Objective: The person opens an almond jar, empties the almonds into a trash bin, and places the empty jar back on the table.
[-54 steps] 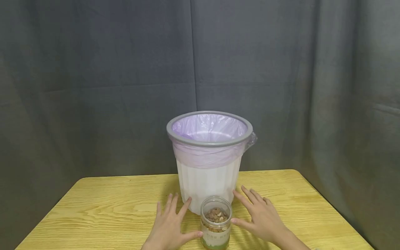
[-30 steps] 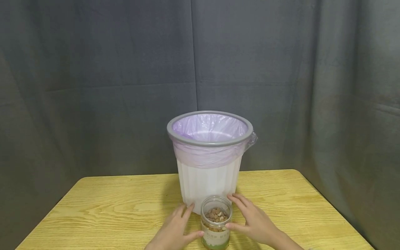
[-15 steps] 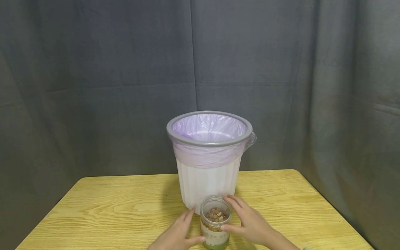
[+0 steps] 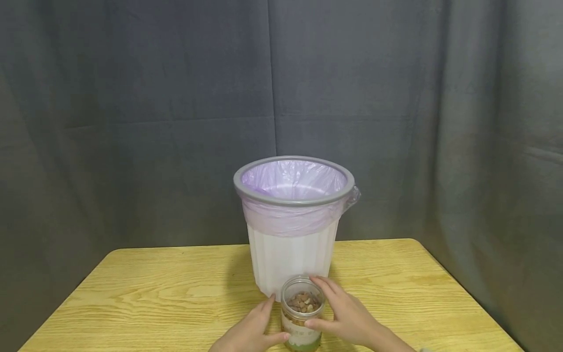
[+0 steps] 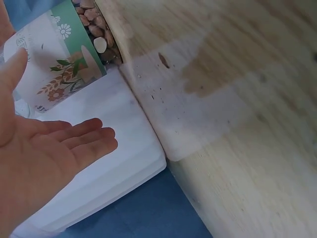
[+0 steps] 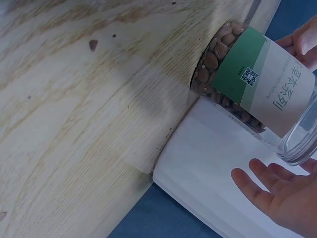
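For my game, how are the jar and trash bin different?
The almond jar is small; the trash bin is much bigger. The jar is clear with a label; the bin is white with a gray rim. The jar holds almonds; the bin, a purple bag. Both stand upright.

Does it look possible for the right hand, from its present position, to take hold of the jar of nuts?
Probably yes. The right hand is close beside the jar, and nothing visible stands between them. The white bin is behind the jar, so the right side seems free.
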Available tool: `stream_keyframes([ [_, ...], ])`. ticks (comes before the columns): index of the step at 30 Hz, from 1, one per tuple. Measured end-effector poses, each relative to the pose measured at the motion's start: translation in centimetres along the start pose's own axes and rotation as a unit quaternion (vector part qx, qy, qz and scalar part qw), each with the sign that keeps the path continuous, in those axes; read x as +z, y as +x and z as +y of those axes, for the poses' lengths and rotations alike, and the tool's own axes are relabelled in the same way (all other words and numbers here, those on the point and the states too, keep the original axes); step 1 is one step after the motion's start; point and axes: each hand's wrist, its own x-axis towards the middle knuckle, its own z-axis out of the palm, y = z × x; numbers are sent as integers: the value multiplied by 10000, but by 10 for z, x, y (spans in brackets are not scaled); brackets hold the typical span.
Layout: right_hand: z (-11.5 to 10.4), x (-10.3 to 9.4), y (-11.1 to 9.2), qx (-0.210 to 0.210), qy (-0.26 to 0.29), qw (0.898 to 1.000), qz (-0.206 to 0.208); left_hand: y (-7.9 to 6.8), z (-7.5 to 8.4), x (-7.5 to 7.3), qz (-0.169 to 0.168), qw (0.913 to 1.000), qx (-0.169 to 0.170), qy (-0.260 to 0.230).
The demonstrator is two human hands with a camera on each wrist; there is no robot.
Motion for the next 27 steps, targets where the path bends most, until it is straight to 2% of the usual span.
stream_keyframes([
  [3,0,2,1,13,65,10000,-32,2,0,1,-58,9998,-165,-21],
  [6,1,3,1,-5,55,10000,-36,4,0,2,-111,9998,-174,-17],
  [16,0,6,5,-38,224,9997,-70,7,0,3,-249,9997,-34,-4],
  [23,-1,8,6,34,723,9973,-87,10,-1,5,-254,9994,216,-69],
  [27,-1,11,7,66,907,9958,-62,11,-2,6,-328,9991,242,-76],
])
